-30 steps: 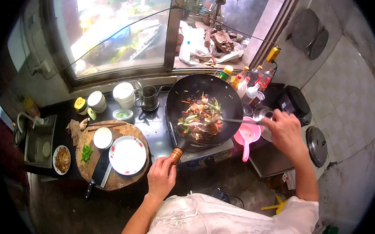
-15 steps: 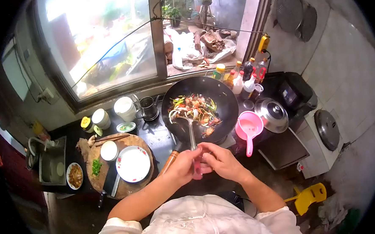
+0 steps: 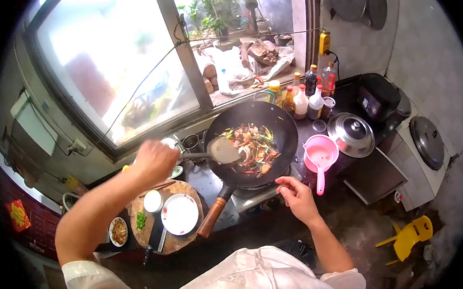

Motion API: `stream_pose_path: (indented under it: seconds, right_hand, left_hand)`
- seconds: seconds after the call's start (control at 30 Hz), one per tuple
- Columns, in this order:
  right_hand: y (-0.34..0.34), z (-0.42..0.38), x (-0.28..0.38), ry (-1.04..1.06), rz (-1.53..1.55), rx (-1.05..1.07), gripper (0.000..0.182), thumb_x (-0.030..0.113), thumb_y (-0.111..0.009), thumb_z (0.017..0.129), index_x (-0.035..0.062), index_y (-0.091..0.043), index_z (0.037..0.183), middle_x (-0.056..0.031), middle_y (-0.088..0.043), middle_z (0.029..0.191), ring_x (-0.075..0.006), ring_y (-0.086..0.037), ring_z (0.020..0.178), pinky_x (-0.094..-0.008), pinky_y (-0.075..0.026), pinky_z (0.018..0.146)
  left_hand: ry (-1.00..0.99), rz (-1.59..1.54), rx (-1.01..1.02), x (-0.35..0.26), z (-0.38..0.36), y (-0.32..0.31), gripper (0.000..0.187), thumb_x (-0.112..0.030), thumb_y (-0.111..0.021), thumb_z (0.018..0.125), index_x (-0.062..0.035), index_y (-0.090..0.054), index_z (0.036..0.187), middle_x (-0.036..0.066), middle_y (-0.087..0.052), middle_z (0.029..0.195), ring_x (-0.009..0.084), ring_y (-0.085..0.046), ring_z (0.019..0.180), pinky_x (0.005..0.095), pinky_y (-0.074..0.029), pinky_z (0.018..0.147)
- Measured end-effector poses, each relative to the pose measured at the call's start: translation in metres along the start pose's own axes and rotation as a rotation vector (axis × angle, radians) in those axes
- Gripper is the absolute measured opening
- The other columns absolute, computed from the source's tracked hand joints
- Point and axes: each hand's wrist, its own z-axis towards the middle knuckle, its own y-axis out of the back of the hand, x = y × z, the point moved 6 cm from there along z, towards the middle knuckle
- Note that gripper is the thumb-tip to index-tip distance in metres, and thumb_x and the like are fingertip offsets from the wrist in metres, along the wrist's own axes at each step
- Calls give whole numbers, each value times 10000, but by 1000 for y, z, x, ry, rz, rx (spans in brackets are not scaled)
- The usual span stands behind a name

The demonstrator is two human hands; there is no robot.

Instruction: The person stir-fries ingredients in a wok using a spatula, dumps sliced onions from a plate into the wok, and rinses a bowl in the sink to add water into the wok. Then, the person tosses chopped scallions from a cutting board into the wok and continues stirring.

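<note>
My left hand (image 3: 159, 160) is closed around the handle of a metal wok spatula (image 3: 224, 150), reaching across from the left. The spatula's broad blade lies over the stir-fried food (image 3: 255, 146), a mix of meat pieces, green strips and red bits. That food sits in a black wok (image 3: 287, 131) on the stove (image 3: 260, 195), its wooden handle (image 3: 212, 216) pointing toward me. Below the wok's right rim hovers my right hand (image 3: 299, 197), holding nothing, its fingers loosely bent and apart.
A pink ladle-like scoop (image 3: 320, 155) and a steel lid (image 3: 351, 133) stand right of the wok, with sauce bottles (image 3: 315, 101) behind. On the left, a round chopping board (image 3: 187, 241) bears a white plate (image 3: 179, 214), a bowl (image 3: 153, 201), a cleaver (image 3: 156, 233) and chopped greens (image 3: 141, 220).
My hands were together at the spatula's handle; now my left hand has swung up and left with it, while my right hand has let go and moved right. The view has shifted.
</note>
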Motion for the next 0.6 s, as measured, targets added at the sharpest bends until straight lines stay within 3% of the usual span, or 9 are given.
stream_pose_path:
  seconds: [0.1,0.13,0.17,0.27,0.3,0.4,0.47,0.57,0.6]
  right_hand:
    - [5,-4,-3,-14,-9,2,239,71,-562,949,11,-667,1156,-62,-709,921,-105,-651,843,-253,-510,749]
    - [8,-6,-5,-18,-18,-1,236,71,-562,950,11,-672,1150,-60,-712,908,-106,-653,838,-253,-510,745]
    - [9,-8,-4,9,40,-24,209,65,-562,949,18,-681,1113,-16,-686,857,-28,-512,611,-194,-420,546]
    - [10,-13,-6,58,62,-25,206,66,-563,947,14,-684,1106,-18,-689,850,-29,-514,605,-197,-422,544]
    - [10,-15,-3,60,56,-12,202,71,-569,947,14,-688,1099,-20,-692,851,-29,-518,610,-197,-426,547]
    - [18,-18,-8,27,46,-10,196,75,-570,951,19,-691,1094,-17,-690,843,-29,-512,605,-195,-420,543]
    - [27,-18,-13,-16,39,-18,206,82,-571,949,29,-699,1101,-25,-709,858,-43,-557,655,-213,-450,585]
    - [31,-19,-19,-33,69,-52,191,76,-566,953,26,-699,1081,-19,-695,835,-36,-525,618,-202,-427,561]
    - [32,-21,-21,-31,82,-67,182,72,-563,956,22,-696,1069,-14,-683,819,-29,-498,587,-192,-408,538]
  left_hand:
    - [-25,236,48,10,16,51,198,-234,-609,949,-117,-716,830,-11,-649,721,120,-551,597,298,-439,501]
    - [-30,232,12,7,24,54,195,-231,-610,944,-117,-720,831,-5,-661,728,130,-576,619,309,-461,525]
    - [-35,226,-25,2,37,52,192,-229,-611,940,-117,-723,831,1,-673,736,139,-602,640,320,-484,550]
    - [-26,113,-98,-33,90,28,154,-203,-636,897,-112,-736,823,47,-731,829,199,-703,778,356,-553,666]
    - [-32,20,-140,-46,95,32,99,-151,-663,798,-138,-758,773,65,-748,849,229,-728,868,353,-561,709]
    - [-61,-47,-271,-49,91,41,93,-142,-657,785,-124,-748,778,80,-744,860,255,-726,863,378,-563,700]
    - [-67,-95,-293,-25,86,31,88,-156,-597,855,-127,-677,878,68,-677,774,248,-695,809,416,-526,673]
    - [-38,-52,1,10,72,26,108,-238,-601,882,-177,-684,848,31,-614,718,189,-621,708,355,-430,590]
    - [-43,-41,-11,15,63,36,130,-186,-644,762,-129,-748,813,90,-719,817,286,-707,827,413,-545,679]
